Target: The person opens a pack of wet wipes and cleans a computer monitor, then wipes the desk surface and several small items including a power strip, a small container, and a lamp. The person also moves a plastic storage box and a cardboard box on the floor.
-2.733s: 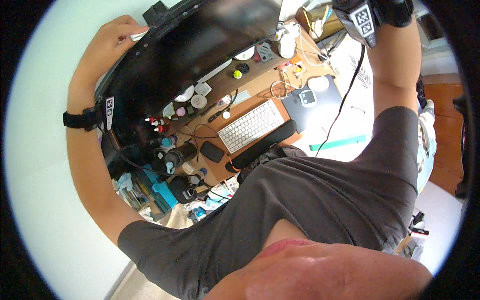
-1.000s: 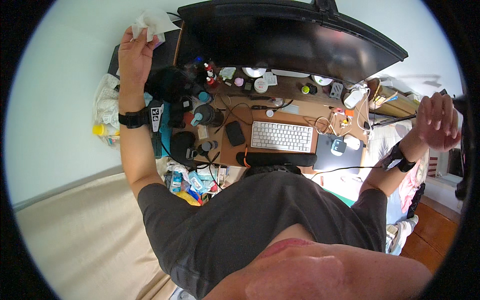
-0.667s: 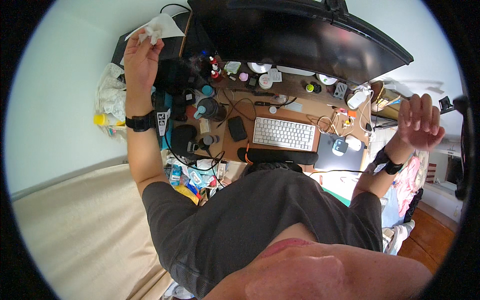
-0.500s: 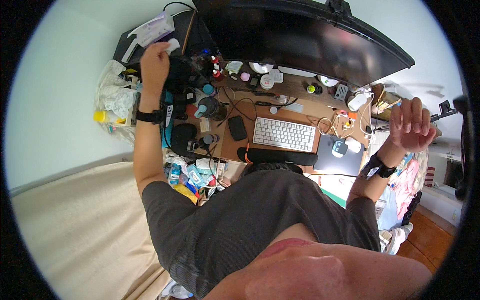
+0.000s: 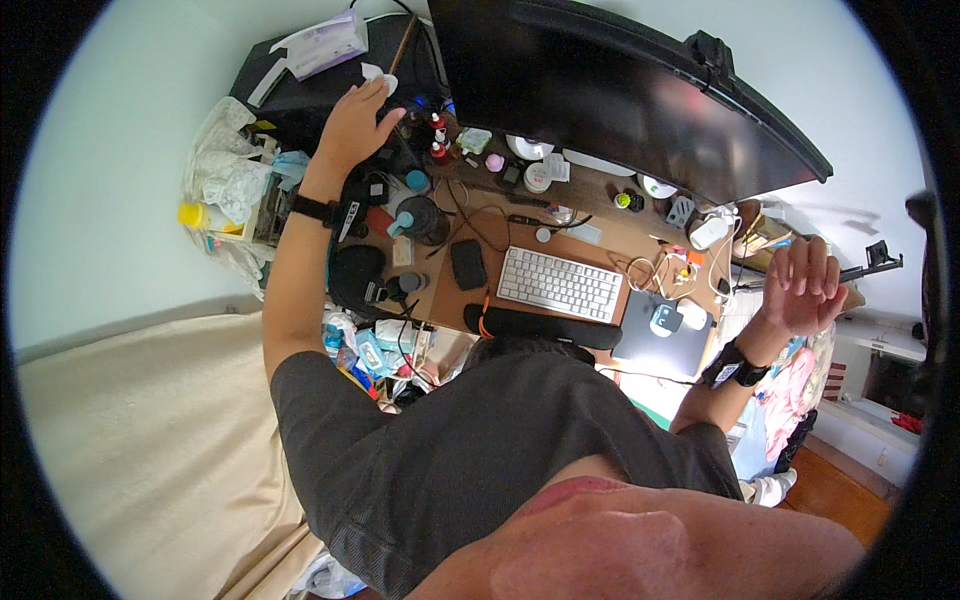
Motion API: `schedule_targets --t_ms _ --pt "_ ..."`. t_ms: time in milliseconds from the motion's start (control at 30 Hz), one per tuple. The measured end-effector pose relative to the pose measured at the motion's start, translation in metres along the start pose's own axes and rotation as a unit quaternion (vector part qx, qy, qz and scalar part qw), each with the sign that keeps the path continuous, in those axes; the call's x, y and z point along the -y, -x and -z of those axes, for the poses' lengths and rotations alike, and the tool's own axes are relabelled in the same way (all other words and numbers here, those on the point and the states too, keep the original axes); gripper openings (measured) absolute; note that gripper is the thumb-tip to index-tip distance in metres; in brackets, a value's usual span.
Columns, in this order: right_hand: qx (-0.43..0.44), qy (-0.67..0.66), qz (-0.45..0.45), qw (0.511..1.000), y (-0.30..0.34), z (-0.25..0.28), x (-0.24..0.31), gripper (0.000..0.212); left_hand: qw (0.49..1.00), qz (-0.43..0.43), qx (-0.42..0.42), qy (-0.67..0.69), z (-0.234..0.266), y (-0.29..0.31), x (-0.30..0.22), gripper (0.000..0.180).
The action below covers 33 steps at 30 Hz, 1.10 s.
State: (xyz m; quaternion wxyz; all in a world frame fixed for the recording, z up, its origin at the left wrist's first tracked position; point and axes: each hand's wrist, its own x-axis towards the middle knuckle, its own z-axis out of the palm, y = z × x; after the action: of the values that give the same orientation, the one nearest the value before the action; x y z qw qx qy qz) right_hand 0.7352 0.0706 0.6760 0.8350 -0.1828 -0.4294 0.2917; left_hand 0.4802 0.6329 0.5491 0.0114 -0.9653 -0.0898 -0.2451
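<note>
My left hand [image 5: 355, 125] reaches to the far left over a black surface [image 5: 340, 85]. Its fingers stretch over a white tissue [image 5: 388, 84], holding it beneath their tips against that surface, while the thumb stands apart. Just beyond lies a purple and white tissue pack [image 5: 328, 45], with a white strip-like object [image 5: 267, 87] beside it. My right hand [image 5: 803, 287] is raised at the right, its fingers loosely bent, and no object shows in it. Each wrist wears a black band.
A large black monitor [image 5: 620, 85] spans the back of the desk. White keyboard [image 5: 560, 285], black wrist rest [image 5: 545, 325], mouse pad [image 5: 650, 342] and a dark bottle with blue lid [image 5: 425, 220] stand before me. A cluttered basket [image 5: 262, 190] is at the left.
My left hand has slid the tissue right along the black surface, its fingers going from curled to stretched. My right hand hangs slightly lower in view. The view has shifted a little.
</note>
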Motion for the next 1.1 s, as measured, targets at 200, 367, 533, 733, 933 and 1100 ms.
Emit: schedule_targets --t_ms 200,367,533,733,933,1100 --pt "-0.024 0.015 0.007 1.000 0.003 -0.003 -0.002 0.028 0.996 0.026 0.080 -0.022 -0.034 -0.048 0.034 0.075" --pt "-0.038 0.031 0.008 0.999 0.006 -0.010 -0.001 0.028 0.991 0.056 0.108 -0.047 -0.064 -0.105 0.059 0.077" --pt "-0.043 0.037 0.012 0.998 0.012 -0.017 -0.002 0.029 0.984 0.073 0.117 -0.116 -0.081 -0.141 0.066 0.078" --pt "-0.057 0.037 0.007 0.998 0.020 -0.015 -0.005 0.029 0.984 0.100 0.127 -0.081 -0.059 -0.120 0.053 0.078" --pt "-0.074 0.014 0.002 0.997 0.024 -0.003 -0.014 0.029 0.988 0.093 0.093 -0.076 -0.016 -0.042 0.010 0.082" --pt "-0.084 0.006 -0.005 0.996 0.019 0.004 -0.028 0.030 0.988 0.117 0.090 -0.045 0.013 0.006 0.002 0.086"
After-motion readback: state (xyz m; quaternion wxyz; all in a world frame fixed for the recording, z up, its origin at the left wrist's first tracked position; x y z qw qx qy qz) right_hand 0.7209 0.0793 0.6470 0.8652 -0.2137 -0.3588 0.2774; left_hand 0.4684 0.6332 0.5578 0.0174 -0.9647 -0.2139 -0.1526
